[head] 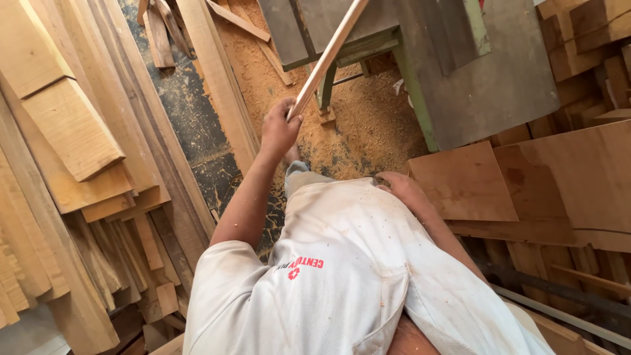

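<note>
Left hand (279, 131), at about 11 o'clock from frame centre, fingers wrapped tight round the lower end of a long pale wooden strip (327, 58). The strip runs up and away toward 12 o'clock and crosses over the machine edge. Gripping it at the very end probably lets the free length swing clear of the clutter. Right hand (406, 192), at about 2 o'clock, lies against the white shirt at the hip with nothing seen in it. Its fingers are tucked out of sight, so I cannot tell whether they are spread or curled; it looks like a bracing rest. Biggest mass: stacked planks (72, 164) fill the whole 9 o'clock side, leaning and overlapping lengthwise, likely stored on edge so single boards can be pulled out. Next, a grey metal machine table (486, 79) on green legs (411, 92) at 1 o'clock, standing apart from the stacks. Plywood sheets (463, 181) at 3 o'clock lie flat and overlapped, just beside the right hand. Sawdust (368, 125) lies thick under and around the table, thinning to dark bare floor (184, 112) toward 10 o'clock, which suggests the cutting is done there. Offcut blocks (578, 39) are piled at 2 o'clock by the table's far side. Smallest: loose scrap slats (158, 33) at 11 o'clock on the floor, well apart from the left hand.
</note>
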